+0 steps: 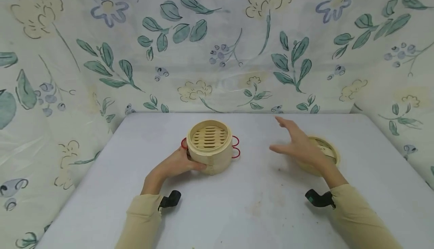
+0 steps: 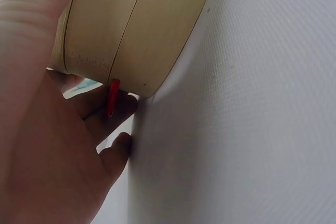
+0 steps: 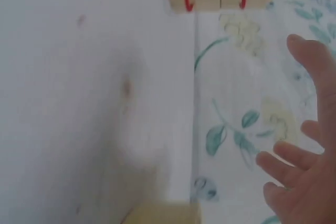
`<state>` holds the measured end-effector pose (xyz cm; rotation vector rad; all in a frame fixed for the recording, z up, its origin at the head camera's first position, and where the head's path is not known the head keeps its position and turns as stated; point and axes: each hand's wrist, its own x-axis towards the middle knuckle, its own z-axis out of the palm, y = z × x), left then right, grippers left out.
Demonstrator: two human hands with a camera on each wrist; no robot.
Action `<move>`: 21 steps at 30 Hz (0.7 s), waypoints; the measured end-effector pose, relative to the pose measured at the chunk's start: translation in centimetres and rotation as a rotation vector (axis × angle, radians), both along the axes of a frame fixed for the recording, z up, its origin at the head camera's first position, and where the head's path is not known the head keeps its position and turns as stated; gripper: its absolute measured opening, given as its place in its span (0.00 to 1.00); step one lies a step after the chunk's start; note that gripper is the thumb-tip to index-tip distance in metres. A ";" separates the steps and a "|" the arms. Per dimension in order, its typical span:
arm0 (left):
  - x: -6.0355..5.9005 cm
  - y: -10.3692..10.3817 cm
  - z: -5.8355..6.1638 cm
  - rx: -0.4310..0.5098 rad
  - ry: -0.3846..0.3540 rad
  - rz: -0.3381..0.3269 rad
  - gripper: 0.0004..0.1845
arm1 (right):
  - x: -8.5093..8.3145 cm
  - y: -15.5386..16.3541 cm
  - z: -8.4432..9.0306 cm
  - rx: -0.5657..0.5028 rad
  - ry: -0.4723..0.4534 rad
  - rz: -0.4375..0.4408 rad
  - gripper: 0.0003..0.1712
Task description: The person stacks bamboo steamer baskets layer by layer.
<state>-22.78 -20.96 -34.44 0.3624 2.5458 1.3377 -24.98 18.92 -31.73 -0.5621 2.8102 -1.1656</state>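
A stacked bamboo steamer [image 1: 217,162] with a slotted top tier and red side loops stands on the white table, left of its middle. My left hand [image 1: 174,162] grips it from the left, thumb across the front and fingers round the side. In the left wrist view, a red loop [image 2: 113,97] lies against those fingers. My right hand [image 1: 301,147] is held above the table with thumb and fingers spread wide, nothing between them. Partly hidden behind it is a round bamboo lid [image 1: 332,153], whose edge also shows low in the right wrist view.
The white table [image 1: 251,211] has small brownish stains near its middle. A floral cloth [image 1: 230,34] hangs behind it and along both sides. A black wrist camera [image 1: 171,199] sits at the left sleeve, and another camera [image 1: 318,198] at the right sleeve.
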 end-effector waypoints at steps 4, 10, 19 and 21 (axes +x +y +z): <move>0.1 0.0 0.1 0.019 -0.004 -0.009 0.59 | 0.3 2.7 -0.6 0.045 0.056 0.015 0.56; 0.2 0.0 0.2 -0.010 -0.002 0.006 0.61 | 0.9 6.1 -1.7 0.161 0.124 0.044 0.53; 0.2 0.1 0.1 -0.002 0.025 -0.027 0.57 | 2.0 10.2 -3.8 0.219 0.103 0.001 0.52; 0.2 0.0 0.1 -0.005 0.020 -0.025 0.56 | 2.2 10.5 -4.0 0.218 0.067 0.004 0.52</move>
